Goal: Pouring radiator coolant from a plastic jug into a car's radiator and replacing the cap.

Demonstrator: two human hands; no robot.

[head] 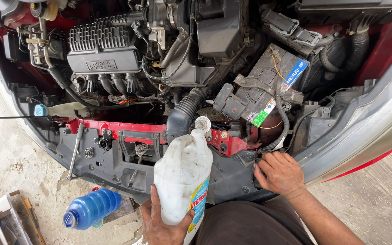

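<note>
Coolant-type jug [182,174], white and uncapped, is tilting its spout toward the filler neck [202,123] at the engine bay's front edge [114,159]. The left hand [164,224] is gripping its base; the right hand [278,172] is resting spread on the bumper [359,131], grasping nothing. Pouring seems barely underway.

Soft, even daylight here, no hard shadows. The deep gaps around the engine [103,50] at 11 o'clock go nearly black. The silver bumper [364,127] at 3 o'clock catches pale glare. Everything's sharp, though the wide lens curves the edges.
</note>
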